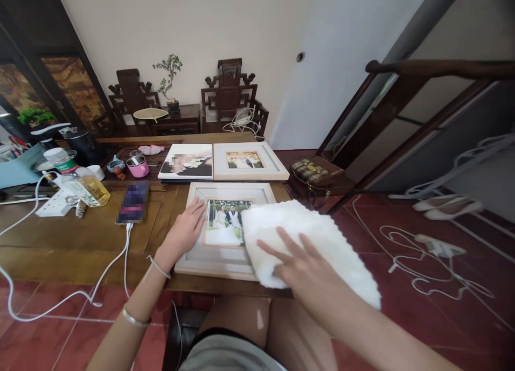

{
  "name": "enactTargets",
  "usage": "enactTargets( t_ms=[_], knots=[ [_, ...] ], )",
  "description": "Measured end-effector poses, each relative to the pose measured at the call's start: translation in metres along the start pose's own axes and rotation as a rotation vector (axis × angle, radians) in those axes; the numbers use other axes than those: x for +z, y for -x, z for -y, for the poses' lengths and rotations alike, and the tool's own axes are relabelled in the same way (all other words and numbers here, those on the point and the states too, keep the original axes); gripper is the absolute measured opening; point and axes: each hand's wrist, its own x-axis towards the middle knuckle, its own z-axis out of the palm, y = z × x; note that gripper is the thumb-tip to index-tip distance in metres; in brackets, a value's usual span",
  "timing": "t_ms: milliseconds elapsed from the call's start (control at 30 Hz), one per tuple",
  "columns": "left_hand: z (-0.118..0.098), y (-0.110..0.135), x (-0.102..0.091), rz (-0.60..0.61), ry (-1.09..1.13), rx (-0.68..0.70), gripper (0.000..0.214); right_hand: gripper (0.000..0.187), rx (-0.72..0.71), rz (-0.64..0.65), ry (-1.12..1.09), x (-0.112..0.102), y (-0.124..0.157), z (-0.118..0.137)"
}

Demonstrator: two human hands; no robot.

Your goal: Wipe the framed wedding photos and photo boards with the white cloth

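Note:
A picture frame [263, 193] with a wedding photo [224, 223] lies flat at the table's front edge. My left hand [185, 226] rests on its left side, fingers stretched out over the border and holding nothing. Over the frame's right side my right hand [300, 255] presses a fluffy white cloth [333, 237], fingers spread on top and the thumb at its folded edge. The cloth covers the frame's lower right part and hangs past the table edge.
Behind lie a second frame [277, 167] and a photo album [187, 161]. To the left are a phone [133, 202] on a cable, a tilted bottle [90, 186], a power strip [54, 202] and a pink cup [137, 167]. A chair [346, 172] with a plaid bag [309, 169] stands right.

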Motion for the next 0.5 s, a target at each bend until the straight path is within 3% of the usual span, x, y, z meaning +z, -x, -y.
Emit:
enactTargets(
  t_ms=[133,267,367,500],
  knots=[
    [-0.003,0.0,-0.001,0.027,-0.039,0.004,0.04,0.05,0.089,-0.124,0.035,0.012,-0.003,-0.034],
    [-0.005,0.0,-0.002,0.035,-0.048,-0.005,0.04,0.054,0.177,-0.214,-0.012,0.008,-0.048,-0.048],
    [-0.005,0.0,-0.002,0.03,-0.041,0.009,0.04,0.057,0.086,-0.23,-0.064,-0.004,-0.094,-0.037],
    [-0.005,-0.002,-0.004,0.043,-0.061,0.006,0.032,0.06,-0.083,-0.241,-0.091,-0.016,-0.151,0.001]
  ],
)
